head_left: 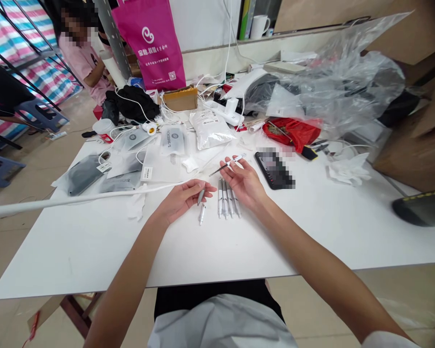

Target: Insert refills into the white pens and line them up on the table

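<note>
My left hand (pixel 183 199) is closed on a short grey pen barrel (pixel 201 195), held just above the table. Pinched in the fingers of my right hand (pixel 247 182) is a white pen top with a dark refill (pixel 223 167) sticking out, pointing left. Several white-and-grey pens (pixel 229 200) lie side by side beneath and between my hands, partly covered by the right one. A short pen piece (pixel 202 214) lies by itself just below my left fingers.
A smartphone (pixel 274 167) lies right of my right hand. A white cable (pixel 94 199) crosses the table on the left, near plastic-wrapped packages (pixel 85 174). A red plastic bag (pixel 293 133), clear plastic sheeting (pixel 326 87) and a pink bag (pixel 154 46) are farther back. Another person (pixel 83 58) sits back left.
</note>
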### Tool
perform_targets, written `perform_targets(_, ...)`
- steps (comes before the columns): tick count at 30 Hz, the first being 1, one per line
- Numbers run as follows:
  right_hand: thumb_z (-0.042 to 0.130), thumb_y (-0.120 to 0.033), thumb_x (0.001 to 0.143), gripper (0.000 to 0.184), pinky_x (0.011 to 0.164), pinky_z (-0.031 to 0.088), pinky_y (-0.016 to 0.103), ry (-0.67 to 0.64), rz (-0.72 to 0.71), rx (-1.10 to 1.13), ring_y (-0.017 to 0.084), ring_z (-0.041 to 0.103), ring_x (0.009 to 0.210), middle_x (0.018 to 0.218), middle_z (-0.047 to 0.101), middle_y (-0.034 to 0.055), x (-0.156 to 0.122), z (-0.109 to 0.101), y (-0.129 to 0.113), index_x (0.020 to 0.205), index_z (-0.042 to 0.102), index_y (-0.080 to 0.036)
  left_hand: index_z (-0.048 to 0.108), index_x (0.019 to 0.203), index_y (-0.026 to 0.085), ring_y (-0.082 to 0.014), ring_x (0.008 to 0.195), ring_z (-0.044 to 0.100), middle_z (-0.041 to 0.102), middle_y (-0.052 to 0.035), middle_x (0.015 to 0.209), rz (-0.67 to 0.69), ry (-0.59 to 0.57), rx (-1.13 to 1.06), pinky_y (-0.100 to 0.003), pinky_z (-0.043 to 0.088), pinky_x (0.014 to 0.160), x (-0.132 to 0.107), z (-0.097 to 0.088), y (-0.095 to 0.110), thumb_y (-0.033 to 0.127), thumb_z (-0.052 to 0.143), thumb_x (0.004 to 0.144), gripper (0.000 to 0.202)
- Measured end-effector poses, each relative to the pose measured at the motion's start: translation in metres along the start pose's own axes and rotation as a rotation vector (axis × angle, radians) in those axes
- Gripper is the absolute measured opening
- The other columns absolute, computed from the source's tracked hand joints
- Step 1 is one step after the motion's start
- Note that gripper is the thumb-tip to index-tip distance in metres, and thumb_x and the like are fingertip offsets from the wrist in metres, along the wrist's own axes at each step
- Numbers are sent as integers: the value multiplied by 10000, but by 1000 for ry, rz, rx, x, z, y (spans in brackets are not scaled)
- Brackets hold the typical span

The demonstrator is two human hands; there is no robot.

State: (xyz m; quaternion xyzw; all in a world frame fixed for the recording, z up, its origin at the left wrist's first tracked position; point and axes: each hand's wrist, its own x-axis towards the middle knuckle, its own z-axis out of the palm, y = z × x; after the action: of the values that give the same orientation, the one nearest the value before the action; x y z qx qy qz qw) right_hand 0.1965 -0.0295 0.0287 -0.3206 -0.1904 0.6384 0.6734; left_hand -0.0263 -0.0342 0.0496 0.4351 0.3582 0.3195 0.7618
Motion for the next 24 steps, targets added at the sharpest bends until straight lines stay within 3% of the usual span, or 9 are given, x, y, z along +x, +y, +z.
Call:
perform_targets(2, 906, -150, 777, 358, 1080, 621, 337, 19, -11, 29, 170, 773, 1134, 1138, 782, -4, 4, -3, -2, 989, 638, -257, 839, 995, 125, -132, 912, 687, 774, -132, 1178, 25, 40, -11, -277, 558, 896, 1, 0, -1, 394, 866, 908, 284)
perform_targets(5, 884, -127, 795, 320, 1089, 618, 321, 20, -5, 54, 160, 763, 1157, 1139, 787, -1, 6, -5, -4, 971, 649, -254, 854, 1069, 150, -117, 910, 672, 758, -89, 1152, 61, 124, -46, -267, 576, 874, 3, 0, -2, 347, 896, 879, 277)
perform_targets(9, 891, -131, 799, 296, 1053, 635, 298, -8, 32, 63, 153, 769, 1133, 1108, 798, -10, 4, -4, -2, 951, 667, -250, 849, 1146, 189, -162, 1057, 708, 772, -79, 1140, 126, 215, -74, -246, 608, 840, 6, -5, -6, 295, 937, 829, 345)
perform_targets(24, 877, -142, 823, 232, 1050, 629, 264, -63, 104, 48, 139, 778, 1058, 1063, 798, -1, 2, -2, 4, 951, 708, -235, 825, 1093, 152, -161, 1114, 755, 794, -84, 1152, 61, 253, -207, -233, 621, 973, 11, 1, -11, 259, 900, 879, 251)
